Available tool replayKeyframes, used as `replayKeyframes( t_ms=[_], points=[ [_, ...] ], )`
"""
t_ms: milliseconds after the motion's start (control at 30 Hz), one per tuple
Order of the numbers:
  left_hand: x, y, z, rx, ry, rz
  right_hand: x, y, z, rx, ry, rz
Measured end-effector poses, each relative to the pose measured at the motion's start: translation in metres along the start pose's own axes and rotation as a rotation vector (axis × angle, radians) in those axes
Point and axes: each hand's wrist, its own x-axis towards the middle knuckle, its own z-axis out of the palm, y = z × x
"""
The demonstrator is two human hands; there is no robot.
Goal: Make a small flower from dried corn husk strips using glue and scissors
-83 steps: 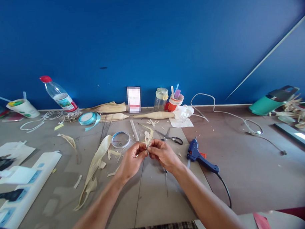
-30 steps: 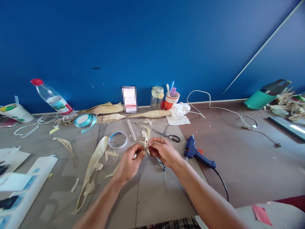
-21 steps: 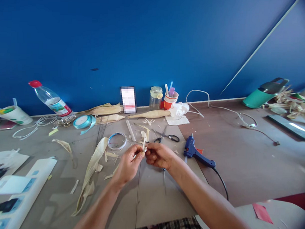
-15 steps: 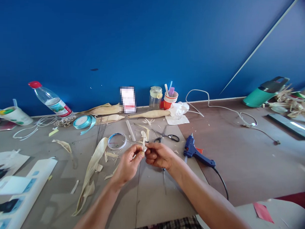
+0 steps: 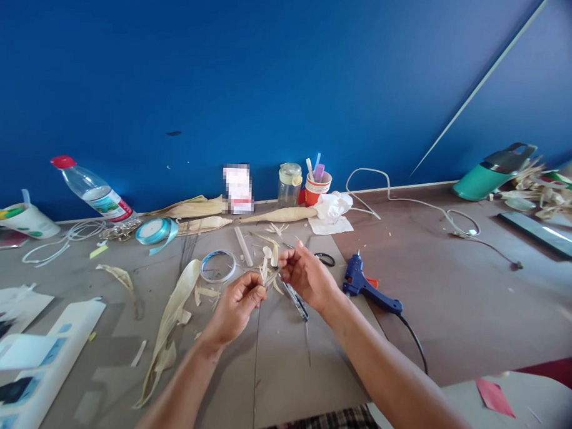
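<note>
My left hand [image 5: 238, 303] pinches a small piece of dried corn husk [image 5: 264, 271] between thumb and fingers, the pale strip standing up from the grip. Just to its right, my right hand [image 5: 307, 275] hovers with fingers loosely curled and apart, seemingly holding nothing. Behind the right hand lie black-handled scissors [image 5: 326, 260], mostly covered. A slim metallic tool [image 5: 296, 301], perhaps a cutter, rests below it, its exact kind unclear. Husk scraps surround both hands, and a long husk strip [image 5: 172, 323] lies left of my left forearm. A roll of tape [image 5: 218, 266] sits beyond my left hand.
To the right lies a blue glue gun [image 5: 365, 283] with its black cord. Along the blue wall stand a plastic bottle [image 5: 96, 192], a ribbon spool [image 5: 154, 230], a clear jar [image 5: 289, 184] and red paper cups [image 5: 317, 185]. A power strip [image 5: 70, 338] is at left; a green flask [image 5: 487, 178] lies far right.
My right hand has let go of the husk piece, moved slightly right and up, and its fingers have opened. My left hand still pinches the husk, and the metallic tool is now more visible.
</note>
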Motion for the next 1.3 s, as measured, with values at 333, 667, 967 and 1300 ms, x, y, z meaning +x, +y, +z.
replayKeyframes(
  t_ms=[333, 667, 967, 1300],
  points=[
    [0.004, -0.007, 0.004, 0.032, -0.152, -0.04, -0.011, 0.0, 0.004, -0.408, -0.095, -0.062],
    [0.0, -0.003, 0.005, 0.119, -0.174, -0.029, -0.002, 0.009, 0.003, -0.262, -0.065, 0.163],
    [-0.002, 0.003, 0.005, 0.029, -0.143, -0.04, 0.007, 0.013, -0.003, -0.148, 0.006, 0.202],
    [0.01, -0.002, 0.0, 0.035, 0.253, -0.092, -0.021, -0.003, 0.018, -0.712, 0.079, -0.584]
  ],
)
